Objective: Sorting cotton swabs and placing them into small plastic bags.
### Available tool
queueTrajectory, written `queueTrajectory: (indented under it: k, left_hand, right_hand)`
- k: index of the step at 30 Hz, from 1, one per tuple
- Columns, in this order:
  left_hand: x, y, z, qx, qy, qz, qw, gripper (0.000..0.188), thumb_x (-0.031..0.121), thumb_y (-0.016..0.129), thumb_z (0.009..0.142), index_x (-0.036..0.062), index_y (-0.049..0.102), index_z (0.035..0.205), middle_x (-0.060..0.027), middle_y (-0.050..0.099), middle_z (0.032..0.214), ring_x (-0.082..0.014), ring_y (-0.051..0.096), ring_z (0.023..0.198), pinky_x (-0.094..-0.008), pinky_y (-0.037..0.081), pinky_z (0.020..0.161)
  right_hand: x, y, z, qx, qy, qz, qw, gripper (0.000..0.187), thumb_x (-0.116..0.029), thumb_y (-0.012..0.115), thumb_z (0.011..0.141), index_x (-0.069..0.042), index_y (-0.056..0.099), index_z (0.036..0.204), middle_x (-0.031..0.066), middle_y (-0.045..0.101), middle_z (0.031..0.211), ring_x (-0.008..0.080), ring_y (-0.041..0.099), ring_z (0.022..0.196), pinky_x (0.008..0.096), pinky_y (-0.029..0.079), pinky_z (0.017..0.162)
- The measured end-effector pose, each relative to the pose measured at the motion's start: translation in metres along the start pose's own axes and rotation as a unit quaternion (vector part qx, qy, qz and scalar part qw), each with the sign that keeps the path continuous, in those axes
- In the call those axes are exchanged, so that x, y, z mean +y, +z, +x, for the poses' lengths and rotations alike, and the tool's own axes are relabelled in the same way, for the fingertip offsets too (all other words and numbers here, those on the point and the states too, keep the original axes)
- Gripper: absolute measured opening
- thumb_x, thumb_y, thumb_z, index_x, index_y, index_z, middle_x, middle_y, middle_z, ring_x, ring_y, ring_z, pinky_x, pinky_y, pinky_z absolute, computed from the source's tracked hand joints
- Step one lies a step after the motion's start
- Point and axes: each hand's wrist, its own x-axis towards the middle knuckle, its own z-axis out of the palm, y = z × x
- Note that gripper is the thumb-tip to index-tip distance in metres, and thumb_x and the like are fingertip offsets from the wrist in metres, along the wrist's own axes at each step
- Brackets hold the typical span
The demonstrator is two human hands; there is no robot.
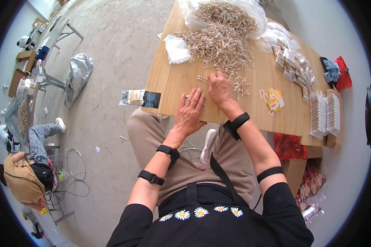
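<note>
My left hand (pixel 189 112) lies flat at the near edge of the wooden table (pixel 169 78), its fingers stretched out and close together. A white swab tip shows by its fingers; whatever is under the palm is hidden. Just to the right, my right hand (pixel 221 88) is closed, fingers curled down at the tabletop. Cotton swabs (pixel 201 78) stick out to the left of its fingertips. Beside it on the right is a small group of loose swabs (pixel 240 87). Beyond both hands spreads a large heap of cotton swabs (pixel 220 45), spilling from a clear plastic bag (pixel 189 16).
White plastic bags (pixel 178 51) lie left of the heap. Yellow cards (pixel 273 100) sit at the right, near packed swab bundles (pixel 292 66) and stacked packs (pixel 318 115). A swab pack (pixel 135 97) overhangs the left edge. Another person (pixel 27 177) sits far left.
</note>
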Motion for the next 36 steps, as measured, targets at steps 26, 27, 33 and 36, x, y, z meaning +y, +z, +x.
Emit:
queueTrajectory:
  k: [26, 27, 33, 36]
  left_hand:
    - [0.002, 0.007, 0.001, 0.004, -0.022, 0.003, 1.000, 0.109, 0.040, 0.087, 0.062, 0.0053, 0.034, 0.152, -0.0125, 0.033, 0.158, -0.0282, 0.027, 0.149, -0.0534, 0.020, 0.121]
    - [0.002, 0.006, 0.000, 0.003, -0.025, 0.007, 1.000, 0.108, 0.040, 0.087, 0.062, 0.0053, 0.035, 0.151, -0.0124, 0.033, 0.158, -0.0282, 0.027, 0.149, -0.0533, 0.020, 0.121]
    - [0.002, 0.005, 0.000, 0.008, -0.018, 0.006, 1.000, 0.104, 0.041, 0.083, 0.064, 0.0035, 0.037, 0.150, -0.0141, 0.035, 0.157, -0.0289, 0.030, 0.148, -0.0538, 0.020, 0.121]
    - [0.001, 0.005, -0.001, 0.006, -0.022, 0.007, 1.000, 0.104, 0.041, 0.083, 0.064, 0.0034, 0.038, 0.150, -0.0140, 0.035, 0.157, -0.0289, 0.030, 0.148, -0.0536, 0.020, 0.121]
  right_hand:
    - [0.024, -0.001, -0.007, -0.025, 0.041, 0.022, 0.999, 0.011, -0.006, 0.062, 0.085, -0.003, 0.068, 0.094, 0.0187, 0.065, 0.097, 0.0377, 0.066, 0.091, 0.0454, 0.054, 0.080]
    - [0.020, 0.002, -0.005, -0.004, 0.009, 0.096, 0.995, 0.011, -0.006, 0.062, 0.085, -0.003, 0.068, 0.093, 0.0183, 0.065, 0.097, 0.0379, 0.066, 0.091, 0.0456, 0.053, 0.080]
    - [0.033, -0.005, -0.007, 0.033, 0.023, 0.094, 0.995, 0.009, -0.006, 0.062, 0.084, -0.002, 0.068, 0.089, 0.0170, 0.066, 0.096, 0.0376, 0.065, 0.092, 0.0461, 0.053, 0.081]
    - [0.042, -0.017, -0.016, 0.006, 0.043, 0.002, 0.999, 0.009, -0.006, 0.061, 0.084, -0.003, 0.068, 0.088, 0.0169, 0.066, 0.095, 0.0366, 0.067, 0.090, 0.0456, 0.055, 0.078]
